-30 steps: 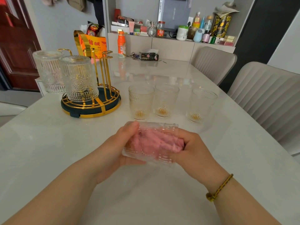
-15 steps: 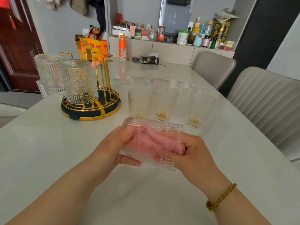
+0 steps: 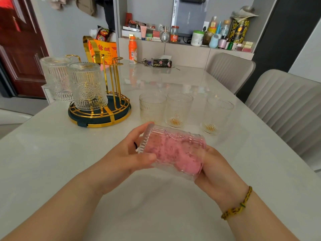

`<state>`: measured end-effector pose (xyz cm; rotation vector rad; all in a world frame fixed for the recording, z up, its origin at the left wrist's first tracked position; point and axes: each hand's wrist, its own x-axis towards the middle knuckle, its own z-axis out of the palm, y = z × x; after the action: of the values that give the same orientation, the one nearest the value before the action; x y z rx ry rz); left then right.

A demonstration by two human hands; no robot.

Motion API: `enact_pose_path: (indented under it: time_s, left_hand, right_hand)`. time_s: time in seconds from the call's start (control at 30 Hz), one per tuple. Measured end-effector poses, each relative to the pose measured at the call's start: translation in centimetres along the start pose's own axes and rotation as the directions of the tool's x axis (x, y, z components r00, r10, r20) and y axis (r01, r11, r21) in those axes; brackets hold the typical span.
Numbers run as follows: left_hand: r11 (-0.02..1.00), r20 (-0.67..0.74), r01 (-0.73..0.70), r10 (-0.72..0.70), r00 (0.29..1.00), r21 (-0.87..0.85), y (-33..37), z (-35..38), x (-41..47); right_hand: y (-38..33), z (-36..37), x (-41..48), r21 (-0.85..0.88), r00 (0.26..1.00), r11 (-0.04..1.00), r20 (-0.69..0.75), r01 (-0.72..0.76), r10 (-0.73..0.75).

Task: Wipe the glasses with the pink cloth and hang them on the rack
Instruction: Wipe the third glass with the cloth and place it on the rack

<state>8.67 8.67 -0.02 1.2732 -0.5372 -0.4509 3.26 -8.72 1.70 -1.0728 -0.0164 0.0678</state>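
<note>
The head view, the only one, shows the wiping step in hand. The left hand (image 3: pixel 125 159) has its grip clenched round the base end of a ribbed glass (image 3: pixel 172 150) held on its side above the bench (image 3: pixel 52 153), thumb on the near wall and fingers behind. The right hand (image 3: pixel 215 174) is at the mouth end, its grip pushing the pink cloth (image 3: pixel 175 153) inside the glass, so its fingers are mostly hidden and the cloth shows only through the wall. By my reading this glass is partway wiped; the next move would call for drawing the cloth out, turning the glass mouth down and carrying it beyond the left grip to the gold rack (image 3: pixel 100 112), onto one of the bare prongs. Counted: six glasses in all, one held, two hanging upside down on the rack (image 3: pixel 86 86) (image 3: pixel 57 79), three standing upright (image 3: pixel 152 106) (image 3: pixel 179 108) (image 3: pixel 217 113) just beyond the grips; one cloth; one rack. The three standing look to be awaiting their turn.
</note>
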Motion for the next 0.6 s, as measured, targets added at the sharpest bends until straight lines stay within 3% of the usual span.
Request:
enact_pose_path:
  time_s: [0.1,0.17,0.23,0.27,0.33,0.47,0.53,0.6]
  left_hand:
    - [0.993,-0.086,-0.028,0.039,0.996,0.117,0.2,0.1,0.2]
    - [0.988,-0.156,0.052,-0.029,0.987,0.146,0.2,0.5,0.2]
    - [0.977,-0.175,0.165,-0.14,0.974,0.138,0.3,1.1,0.1]
    - [0.976,-0.163,0.182,-0.162,0.973,0.12,0.4,1.3,-0.2]
    - [0.982,-0.14,0.17,-0.157,0.978,0.082,0.7,1.8,-0.1]
    - [0.996,-0.15,0.051,-0.061,0.987,-0.072,1.1,1.8,-0.2]
    - [0.995,-0.023,0.063,-0.065,0.998,-0.074,0.8,1.5,-0.1]
    - [0.997,0.019,0.03,-0.028,0.999,-0.077,0.2,0.6,-0.4]
  right_hand:
    - [0.0,0.3,-0.3,-0.351,0.984,0.92,0.034,0.174,-0.173]
    - [0.2,0.4,-0.5,-0.582,0.936,0.74,0.126,0.337,-0.328]
    - [0.4,0.6,-0.6,-0.7,0.881,0.549,0.267,0.456,-0.391]
    - [0.6,0.5,-0.5,-0.716,0.861,0.501,0.292,0.485,-0.417]
    - [0.5,0.5,-0.5,-0.658,0.886,0.606,0.234,0.447,-0.399]
    - [0.3,0.9,-0.4,-0.386,0.98,0.904,0.006,0.184,-0.197]
    - [0.3,0.5,0.0,-0.174,0.997,0.982,-0.008,0.074,-0.077]
    - [0.0,0.3,0.2,-0.004,1.0,1.0,0.007,0.001,-0.001]
